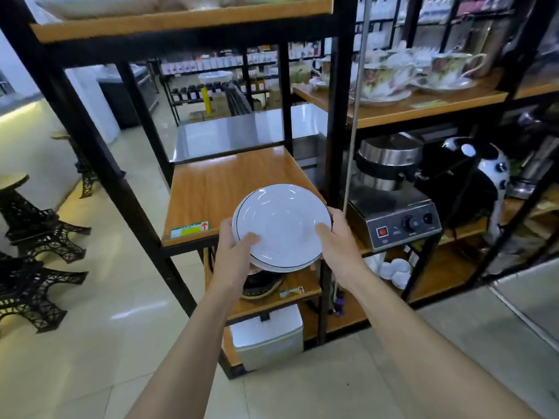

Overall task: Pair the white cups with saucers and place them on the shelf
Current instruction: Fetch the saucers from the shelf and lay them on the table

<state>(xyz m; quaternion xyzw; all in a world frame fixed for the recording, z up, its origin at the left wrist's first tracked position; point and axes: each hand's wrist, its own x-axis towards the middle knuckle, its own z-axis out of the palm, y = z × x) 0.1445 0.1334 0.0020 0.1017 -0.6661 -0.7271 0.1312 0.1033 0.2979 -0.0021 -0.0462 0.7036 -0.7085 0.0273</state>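
Both hands hold a small stack of white saucers (pixel 282 226) with thin dark rims, just above the front right corner of a bare wooden shelf (pixel 217 189). My left hand (pixel 234 252) grips the stack's left edge, thumb on top. My right hand (pixel 334 237) grips the right edge, thumb on the top saucer. Several white cups (pixel 396 269) lie on a lower shelf to the right, partly hidden behind a black post.
Black metal posts (pixel 337 131) frame the shelves. A steel waffle maker (pixel 393 213) and a black-and-white kettle (pixel 490 176) stand on the right shelf. Floral cups on saucers (pixel 384 80) sit above. A silver bin (pixel 267 337) is below. Black tower-shaped stools (pixel 36 237) stand left.
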